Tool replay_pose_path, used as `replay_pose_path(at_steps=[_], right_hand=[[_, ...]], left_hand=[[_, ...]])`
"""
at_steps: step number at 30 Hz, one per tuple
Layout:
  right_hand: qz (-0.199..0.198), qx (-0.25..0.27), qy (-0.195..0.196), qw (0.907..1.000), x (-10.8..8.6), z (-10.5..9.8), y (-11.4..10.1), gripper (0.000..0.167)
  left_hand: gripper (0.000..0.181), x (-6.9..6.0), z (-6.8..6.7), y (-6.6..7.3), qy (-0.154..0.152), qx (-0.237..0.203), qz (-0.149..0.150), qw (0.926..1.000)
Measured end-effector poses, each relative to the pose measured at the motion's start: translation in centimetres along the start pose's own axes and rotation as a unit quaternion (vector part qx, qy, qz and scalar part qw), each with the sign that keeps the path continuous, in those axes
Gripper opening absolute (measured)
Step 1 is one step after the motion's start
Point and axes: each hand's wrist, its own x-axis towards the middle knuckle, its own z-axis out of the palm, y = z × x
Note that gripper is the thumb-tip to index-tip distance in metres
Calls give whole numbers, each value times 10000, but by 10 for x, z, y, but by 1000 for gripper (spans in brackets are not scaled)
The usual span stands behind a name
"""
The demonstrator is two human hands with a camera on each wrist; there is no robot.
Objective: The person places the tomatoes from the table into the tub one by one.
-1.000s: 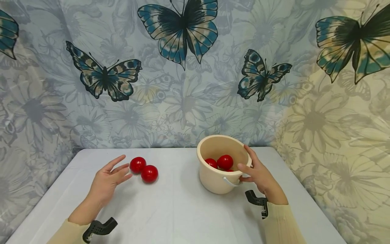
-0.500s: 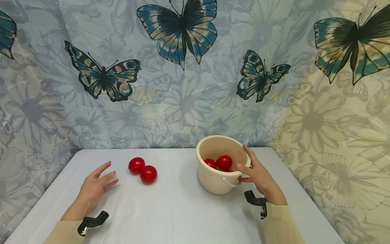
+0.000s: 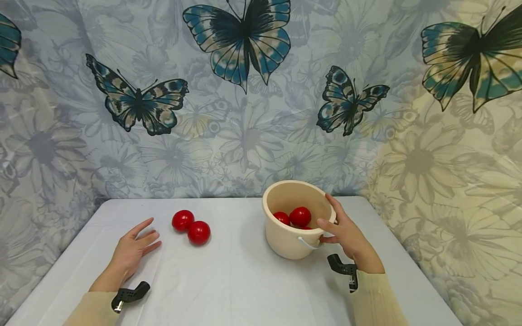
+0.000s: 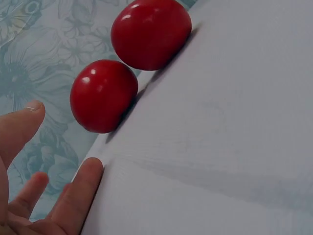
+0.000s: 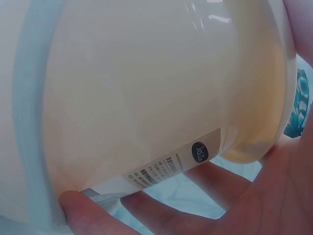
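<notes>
A cream bucket [image 3: 283, 242] stands on the right half of the table, its mouth leaning towards me. Inside it lie several glossy red tomatoes [image 3: 300, 217]. My right hand [image 3: 351, 235] grips its right side at the rim; the right wrist view shows fingers near the pale handle [image 5: 32, 103] and a printed label [image 5: 178, 159]. Left of the bucket, two more tomatoes [image 3: 199, 233] sit close together on the table. My left hand [image 3: 131, 250] holds nothing, its fingers extended, just left of that pair and apart from it.
A white cloth covers the table [image 3: 240, 290]. Its far edge meets a wall hanging [image 3: 248, 149] printed with flowers and butterflies. Each wrist carries a black camera mount [image 3: 130, 294].
My left hand has drawn back left and nearer me, away from the two tomatoes, then shifted slightly right again. My right hand and the bucket have stayed put.
</notes>
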Motion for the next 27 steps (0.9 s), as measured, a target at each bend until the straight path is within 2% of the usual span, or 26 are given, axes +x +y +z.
replay_pose_path(at_steps=[11,18,24,27], right_hand=[[-21,30,-10,10000,-1,0,1,89],[-6,3,7,10000,0,-1,1,89],[22,4,7,10000,1,-1,2,90],[51,-25,7,10000,1,-1,1,90]], left_hand=[[81,29,21,-7,-422,295,47,9987],[83,38,35,-6,-642,612,86,9960],[81,46,44,-5,-870,605,90,9943],[79,48,48,-3,-849,643,22,9943]])
